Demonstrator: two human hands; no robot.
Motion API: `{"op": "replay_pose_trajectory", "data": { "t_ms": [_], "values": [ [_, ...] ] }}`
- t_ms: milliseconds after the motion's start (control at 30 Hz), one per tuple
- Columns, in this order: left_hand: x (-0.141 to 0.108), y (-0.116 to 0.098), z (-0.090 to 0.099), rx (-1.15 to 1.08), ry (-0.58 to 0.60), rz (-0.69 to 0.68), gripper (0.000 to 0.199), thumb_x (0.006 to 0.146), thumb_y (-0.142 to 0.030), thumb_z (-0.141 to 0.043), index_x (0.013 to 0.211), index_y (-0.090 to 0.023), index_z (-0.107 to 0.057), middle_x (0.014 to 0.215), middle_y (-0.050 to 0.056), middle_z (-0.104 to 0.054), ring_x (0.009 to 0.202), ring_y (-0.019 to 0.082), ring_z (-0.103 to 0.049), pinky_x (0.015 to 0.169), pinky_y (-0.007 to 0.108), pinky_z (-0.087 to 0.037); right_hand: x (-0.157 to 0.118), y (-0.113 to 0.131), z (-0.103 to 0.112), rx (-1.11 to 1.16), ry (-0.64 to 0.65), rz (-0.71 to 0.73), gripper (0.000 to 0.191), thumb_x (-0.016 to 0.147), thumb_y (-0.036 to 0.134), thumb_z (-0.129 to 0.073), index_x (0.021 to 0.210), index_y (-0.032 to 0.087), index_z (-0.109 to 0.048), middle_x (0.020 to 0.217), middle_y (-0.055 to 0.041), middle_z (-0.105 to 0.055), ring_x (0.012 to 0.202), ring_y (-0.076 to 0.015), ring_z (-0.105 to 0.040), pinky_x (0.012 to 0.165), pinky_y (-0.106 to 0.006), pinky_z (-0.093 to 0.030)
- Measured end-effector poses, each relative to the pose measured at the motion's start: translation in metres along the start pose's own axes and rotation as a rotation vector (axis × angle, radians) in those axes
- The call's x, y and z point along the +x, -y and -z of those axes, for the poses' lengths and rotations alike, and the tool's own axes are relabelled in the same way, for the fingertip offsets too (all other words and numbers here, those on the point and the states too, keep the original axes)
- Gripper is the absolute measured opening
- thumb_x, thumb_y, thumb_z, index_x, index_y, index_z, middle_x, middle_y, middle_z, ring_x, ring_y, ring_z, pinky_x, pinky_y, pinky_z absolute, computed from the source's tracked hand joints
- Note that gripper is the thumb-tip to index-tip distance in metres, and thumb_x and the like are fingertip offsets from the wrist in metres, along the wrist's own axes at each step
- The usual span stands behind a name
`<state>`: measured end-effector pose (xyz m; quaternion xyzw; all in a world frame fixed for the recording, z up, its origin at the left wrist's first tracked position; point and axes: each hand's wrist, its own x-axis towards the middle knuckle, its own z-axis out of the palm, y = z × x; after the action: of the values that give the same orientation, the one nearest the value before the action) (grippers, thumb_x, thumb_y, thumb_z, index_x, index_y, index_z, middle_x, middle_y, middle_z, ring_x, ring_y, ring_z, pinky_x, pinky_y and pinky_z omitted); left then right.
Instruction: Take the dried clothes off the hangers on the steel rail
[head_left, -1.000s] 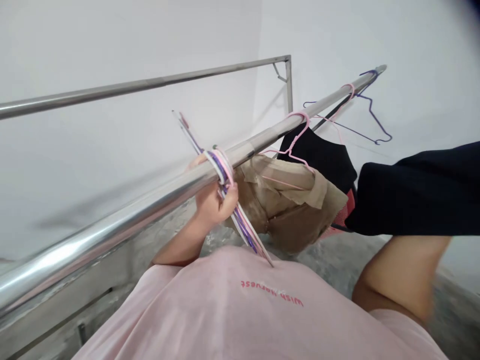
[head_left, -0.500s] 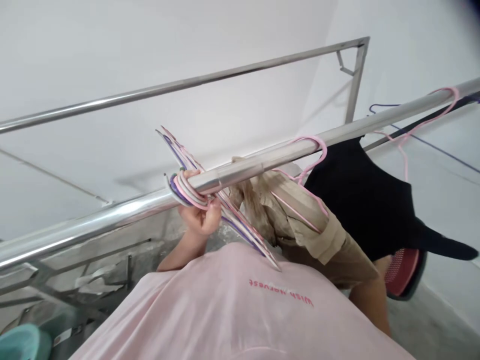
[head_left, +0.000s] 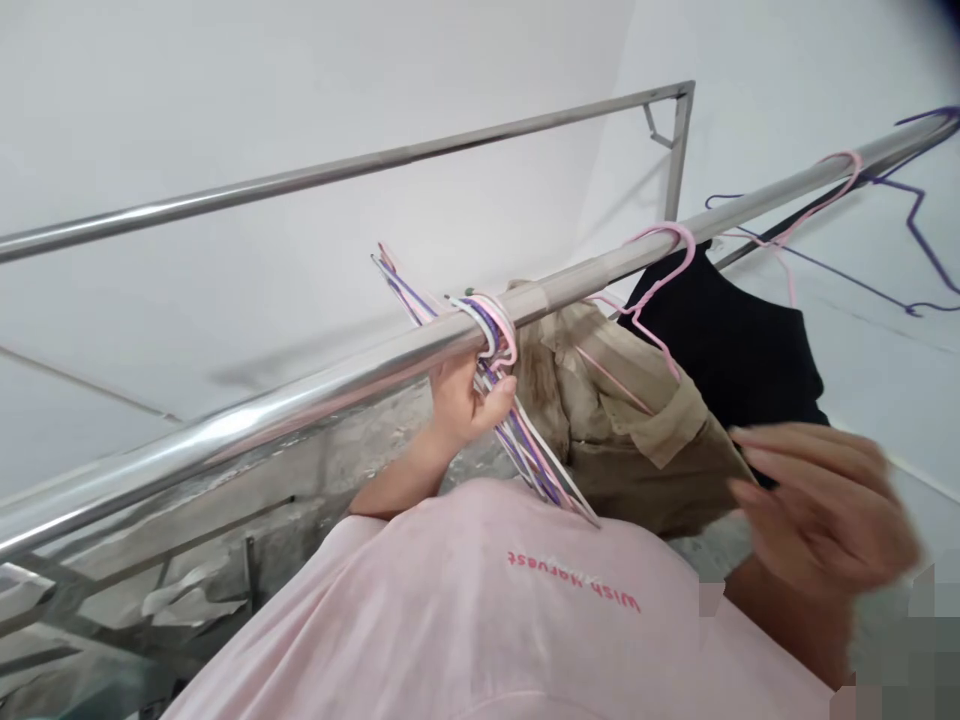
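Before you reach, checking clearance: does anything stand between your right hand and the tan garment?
Nothing visible does: the right hand sits right at the edge of the tan garment, nothing between them.

Item: bundle of wire hangers (head_left: 525, 440)
Colours: pink, purple, white
Pose: tilted, hooks curled together
Place: hooks looped over the steel rail (head_left: 315, 385), bodies slanting down below it

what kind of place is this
Most likely a home laundry drying area, perhaps a balcony: a stainless steel drying rail carries a khaki shirt and a black garment on pink hangers, and the left hand holds a bundle of coated wire hangers.
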<state>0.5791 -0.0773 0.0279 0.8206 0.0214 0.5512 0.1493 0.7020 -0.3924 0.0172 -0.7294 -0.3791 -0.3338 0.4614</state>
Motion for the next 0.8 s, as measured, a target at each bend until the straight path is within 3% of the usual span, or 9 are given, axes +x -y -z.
{"op": "replay_pose_trajectory", "data": {
  "t_ms": [67, 133, 267, 400, 500, 633, 800],
  "values": [
    [0.001, -0.002, -0.001, -0.016, 0.027, 0.012, 0.052, 0.094, -0.062, -0.035, 0.101, -0.020, -0.065, 0.100, 0.012, -0.070, 0.095, 0.027, -0.065, 0.089, 0.043, -0.048, 0.001, 0.025, -0.024, -0.046, 0.068, 0.133, 0.023, 0.081, 0.034, -0.073, 0.104, 0.029, -0.069, 0.102, -0.0054, -0.072, 0.097, -0.0234, -0.068, 0.090, -0.043, -0.051],
    [0.003, -0.004, 0.000, -0.035, 0.055, 0.015, 0.055, 0.094, -0.063, -0.033, 0.103, -0.019, -0.065, 0.099, 0.012, -0.069, 0.096, 0.028, -0.064, 0.093, 0.043, -0.046, 0.000, 0.033, -0.044, -0.173, 0.188, 0.148, 0.025, 0.088, 0.033, -0.067, 0.112, 0.024, -0.070, 0.116, -0.0090, -0.069, 0.109, -0.0243, -0.065, 0.098, -0.044, -0.047],
    [0.004, -0.007, 0.001, -0.087, 0.067, -0.034, 0.056, 0.097, -0.062, -0.031, 0.109, -0.018, -0.064, 0.098, 0.011, -0.069, 0.097, 0.027, -0.062, 0.097, 0.041, -0.043, -0.015, 0.006, -0.056, -0.399, 0.271, -0.022, 0.034, 0.091, 0.048, -0.060, 0.109, 0.022, -0.074, 0.120, -0.0106, -0.065, 0.112, -0.0271, -0.059, 0.099, -0.046, -0.043],
    [0.004, -0.008, 0.002, -0.101, 0.083, -0.040, 0.059, 0.097, -0.064, -0.028, 0.111, -0.018, -0.063, 0.099, 0.011, -0.068, 0.099, 0.027, -0.061, 0.096, 0.040, -0.042, -0.027, -0.035, -0.048, -0.509, 0.207, -0.185, 0.043, 0.092, 0.057, -0.053, 0.101, 0.019, -0.070, 0.098, -0.0115, -0.065, 0.099, -0.0280, -0.055, 0.093, -0.048, -0.040],
    [0.004, -0.009, 0.002, -0.105, 0.054, -0.058, 0.052, 0.098, -0.060, -0.031, 0.109, -0.018, -0.061, 0.097, 0.010, -0.067, 0.097, 0.026, -0.062, 0.091, 0.037, -0.042, -0.025, -0.055, -0.051, -0.467, 0.079, -0.214, 0.049, 0.089, 0.065, -0.051, 0.098, 0.018, -0.063, 0.095, -0.0121, -0.062, 0.097, -0.0292, -0.053, 0.094, -0.049, -0.039],
    [0.005, -0.013, 0.004, -0.059, 0.032, -0.047, 0.047, 0.099, -0.057, -0.034, 0.109, -0.018, -0.059, 0.097, 0.008, -0.066, 0.095, 0.024, -0.062, 0.089, 0.036, -0.041, -0.008, -0.071, -0.077, -0.387, -0.122, -0.251, 0.053, 0.080, 0.067, -0.062, 0.101, 0.019, -0.054, 0.104, -0.0140, -0.059, 0.102, -0.0308, -0.052, 0.093, -0.048, -0.041],
    [0.005, -0.015, 0.010, 0.069, 0.021, -0.041, 0.044, 0.097, -0.055, -0.038, 0.109, -0.018, -0.059, 0.096, 0.008, -0.066, 0.094, 0.025, -0.062, 0.094, 0.040, -0.041, 0.019, -0.090, -0.109, -0.372, -0.221, -0.289, 0.046, 0.079, 0.048, -0.063, 0.111, 0.017, -0.053, 0.112, -0.0162, -0.056, 0.108, -0.0315, -0.048, 0.099, -0.049, -0.036]
  ]
}}
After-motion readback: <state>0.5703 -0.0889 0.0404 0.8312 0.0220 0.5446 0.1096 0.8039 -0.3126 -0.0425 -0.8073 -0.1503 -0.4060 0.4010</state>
